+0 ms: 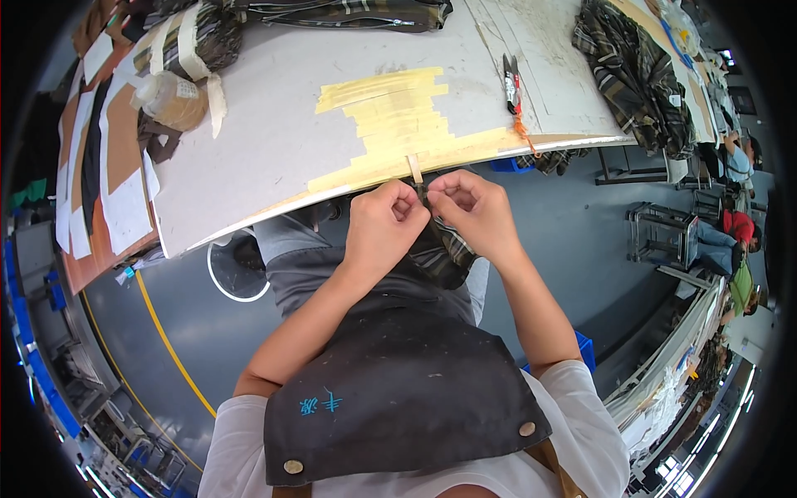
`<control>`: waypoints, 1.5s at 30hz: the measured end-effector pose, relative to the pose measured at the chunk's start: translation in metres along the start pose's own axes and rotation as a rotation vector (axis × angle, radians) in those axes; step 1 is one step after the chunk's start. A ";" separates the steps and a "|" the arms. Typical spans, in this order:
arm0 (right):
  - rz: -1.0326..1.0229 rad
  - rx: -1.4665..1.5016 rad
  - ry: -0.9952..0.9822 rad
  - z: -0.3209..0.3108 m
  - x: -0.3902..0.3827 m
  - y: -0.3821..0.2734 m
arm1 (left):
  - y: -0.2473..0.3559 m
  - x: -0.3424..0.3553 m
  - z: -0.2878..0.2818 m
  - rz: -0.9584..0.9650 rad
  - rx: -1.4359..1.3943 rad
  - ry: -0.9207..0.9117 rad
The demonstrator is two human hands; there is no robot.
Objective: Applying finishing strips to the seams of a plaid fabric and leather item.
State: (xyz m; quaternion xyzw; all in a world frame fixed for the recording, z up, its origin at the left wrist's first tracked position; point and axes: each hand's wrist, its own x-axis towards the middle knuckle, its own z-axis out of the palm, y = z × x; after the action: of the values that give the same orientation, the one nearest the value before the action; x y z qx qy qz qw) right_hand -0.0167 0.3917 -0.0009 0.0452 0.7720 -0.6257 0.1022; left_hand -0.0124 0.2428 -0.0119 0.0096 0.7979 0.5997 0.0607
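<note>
At the near edge of the table, my left hand [383, 226] and my right hand [476, 214] are close together, each closed in a pinch. Between them runs a narrow dark strip of plaid cloth [444, 249], whose wider part hangs below over my lap. Exactly what lies under the fingertips is partly hidden. A small tan strip [414, 169] sticks out over the table edge just beyond my fingers, touching the top of the cloth. Yellow masking tape [390, 116] covers the tabletop in front of my hands.
Scissors [510, 83] with an orange cord lie to the right on the table [249, 158]. A plaid garment pile [635, 79] is at the far right, a zipped plaid piece [357, 12] at the back. Left are a tape-wrapped bundle [187, 41] and a plastic jar [172, 101].
</note>
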 end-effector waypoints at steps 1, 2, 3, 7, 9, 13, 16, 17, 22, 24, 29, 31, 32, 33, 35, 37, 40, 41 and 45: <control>0.001 0.001 0.001 0.000 -0.004 -0.002 | -0.003 0.000 -0.001 -0.054 -0.085 -0.035; -0.016 -0.106 -0.003 -0.001 -0.008 -0.005 | -0.005 0.000 -0.002 -0.109 -0.170 -0.071; -0.032 -0.212 -0.004 -0.002 -0.012 -0.006 | -0.004 0.000 -0.004 -0.110 -0.170 -0.074; -0.073 -0.228 0.019 0.004 -0.021 -0.009 | 0.001 0.001 -0.007 -0.283 -0.375 -0.161; -0.025 -0.239 0.030 0.003 -0.023 -0.013 | 0.002 0.001 -0.007 -0.299 -0.394 -0.180; -0.033 -0.247 0.025 0.005 -0.023 -0.015 | 0.001 -0.001 -0.006 -0.295 -0.387 -0.156; -0.015 -0.253 0.025 0.006 -0.021 -0.014 | -0.001 -0.005 -0.003 -0.235 -0.250 -0.140; -0.016 -0.231 0.031 0.007 -0.021 -0.012 | -0.001 -0.005 -0.002 -0.201 -0.167 -0.129; 0.035 -0.155 0.017 0.006 -0.020 -0.005 | -0.002 -0.004 -0.005 -0.284 -0.298 -0.144; 0.112 -0.004 -0.010 0.006 -0.018 -0.006 | -0.002 -0.003 -0.004 -0.309 -0.332 -0.148; 0.027 -0.136 -0.033 0.002 -0.016 -0.004 | -0.001 -0.002 -0.001 -0.068 -0.090 -0.052; 0.013 -0.161 -0.060 -0.004 -0.010 -0.003 | -0.002 -0.001 -0.001 -0.136 -0.178 -0.077; -0.070 -0.213 -0.011 -0.010 -0.001 -0.002 | -0.003 -0.001 -0.002 -0.202 -0.263 -0.100; -0.155 -0.262 0.039 -0.018 0.009 -0.002 | -0.003 -0.001 -0.003 -0.202 -0.262 -0.098; -0.329 -0.624 0.380 -0.040 0.048 -0.014 | -0.001 -0.002 -0.005 -0.268 -0.400 -0.133; -0.513 -1.006 0.617 -0.068 0.087 -0.016 | 0.001 -0.002 -0.003 -0.263 -0.401 -0.146; -0.214 -1.003 0.413 -0.093 0.115 -0.017 | 0.002 -0.001 -0.001 -0.270 -0.408 -0.158; -0.193 -0.899 0.379 -0.098 0.113 -0.016 | 0.003 0.000 0.000 -0.283 -0.415 -0.165; 0.014 -0.503 0.088 -0.076 0.075 -0.031 | -0.002 -0.002 -0.003 -0.276 -0.437 -0.153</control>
State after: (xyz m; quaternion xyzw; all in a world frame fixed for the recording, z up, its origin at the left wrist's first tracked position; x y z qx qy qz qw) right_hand -0.1033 0.4552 0.0276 0.0510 0.9067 -0.4108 0.0810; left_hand -0.0108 0.2398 -0.0127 -0.0671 0.6363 0.7413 0.2028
